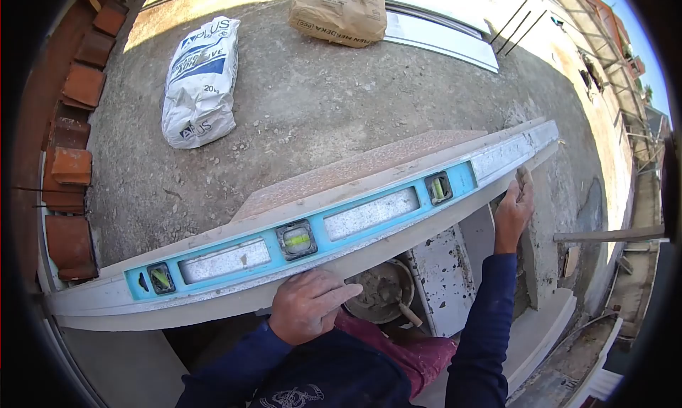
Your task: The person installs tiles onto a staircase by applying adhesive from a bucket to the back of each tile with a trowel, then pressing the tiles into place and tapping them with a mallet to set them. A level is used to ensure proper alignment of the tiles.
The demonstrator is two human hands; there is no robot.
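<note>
Your left hand (309, 305) lay palm-down, fingers together, pressing the blue spirit level (305, 237) along the ledge's (398, 159) front edge. Your right hand (515, 202), arm outstretched, gripped its far end.

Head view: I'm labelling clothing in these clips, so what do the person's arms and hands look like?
Both arms wear long dark navy blue sleeves reaching the wrists. The left hand and right hand are bare, with no gloves. A pale printed design shows on the dark fabric at the bottom edge. No watch or rings are visible.

A rooftop building site: cement sacks (201, 81), stacked roof tiles (71, 166) (terracotta), rough concrete slab (320, 102).
</note>
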